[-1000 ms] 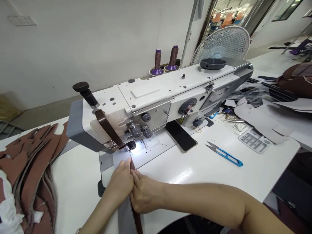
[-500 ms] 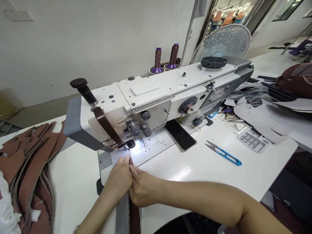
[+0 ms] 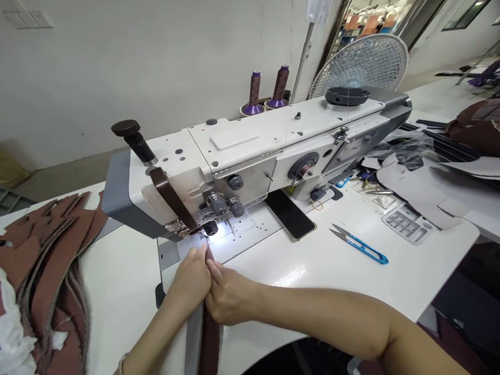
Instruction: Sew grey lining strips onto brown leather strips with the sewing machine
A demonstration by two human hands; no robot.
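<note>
A white industrial sewing machine (image 3: 250, 156) stands on the white table (image 3: 312, 271), its lamp lighting the needle area (image 3: 203, 235). A narrow brown strip (image 3: 210, 338) with a grey piece (image 3: 192, 333) beside it runs from the table's front edge up to the needle. My left hand (image 3: 193, 278) and my right hand (image 3: 226, 297) lie side by side on these pieces just in front of the presser foot, fingers closed and pinched together on the strip. A brown strap (image 3: 172, 200) hangs over the machine's head.
A stack of brown cut pieces (image 3: 42, 260) lies at the left. Blue thread snips (image 3: 361, 245) and a dark phone (image 3: 291, 213) lie right of the needle. Two thread cones (image 3: 267, 91) and a fan (image 3: 361, 62) stand behind the machine. Grey pieces and a tray (image 3: 406, 224) crowd the right.
Both hands have slid a little forward toward the needle with the strip. More of the brown strip shows at the front edge.
</note>
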